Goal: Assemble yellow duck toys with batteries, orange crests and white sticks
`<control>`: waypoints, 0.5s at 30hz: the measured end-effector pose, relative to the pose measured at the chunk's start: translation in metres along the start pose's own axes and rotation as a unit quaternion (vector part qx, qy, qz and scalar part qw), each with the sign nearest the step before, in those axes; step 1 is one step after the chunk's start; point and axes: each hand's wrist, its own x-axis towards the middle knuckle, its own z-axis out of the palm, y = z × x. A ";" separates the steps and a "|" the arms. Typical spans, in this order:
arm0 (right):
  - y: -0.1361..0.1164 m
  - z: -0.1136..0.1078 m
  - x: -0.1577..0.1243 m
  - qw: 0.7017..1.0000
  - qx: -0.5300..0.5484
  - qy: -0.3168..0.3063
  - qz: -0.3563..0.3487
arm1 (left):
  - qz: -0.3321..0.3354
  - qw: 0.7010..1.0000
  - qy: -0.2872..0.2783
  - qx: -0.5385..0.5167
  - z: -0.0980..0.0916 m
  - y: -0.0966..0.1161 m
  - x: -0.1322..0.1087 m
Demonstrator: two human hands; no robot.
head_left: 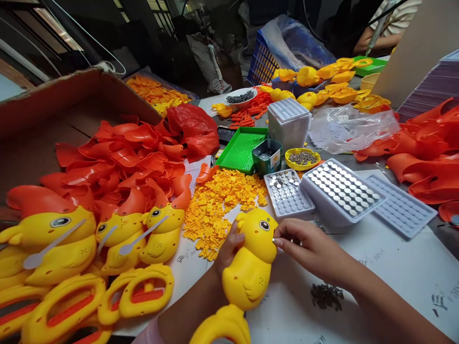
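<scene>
A yellow plastic duck toy (251,267) with a round eye and a looped handle is held tilted over the table. My left hand (227,251) is closed around the back of its head and body. At the front of the duck's face, my right hand (304,243) pinches with thumb and fingertips; a tiny pale glint shows there, too small to name. Below my right hand lies a small heap of dark metal pieces (327,296). Loose yellow plastic parts (222,205) are piled just beyond my left hand.
Ducks with red beaks (158,234) lie at left before red parts (118,153). White trays (340,191) of round discs stand beyond my right hand, near a green tray (244,148), a dark tin (267,156) and a yellow bowl (302,159). A person's arm (376,40) shows behind.
</scene>
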 end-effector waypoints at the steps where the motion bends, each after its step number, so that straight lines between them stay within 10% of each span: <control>1: -0.001 0.000 0.000 0.999 -0.036 -0.003 -0.006 | 0.011 1.000 0.006 0.010 0.000 0.000 0.000; 10: 0.009 0.010 0.000 0.985 -0.154 0.074 -0.016 | 0.029 0.996 0.040 0.070 -0.002 -0.001 -0.004; 15: 0.009 0.014 -0.004 0.961 -0.175 0.139 -0.164 | 0.048 0.997 0.033 0.057 -0.003 -0.003 -0.004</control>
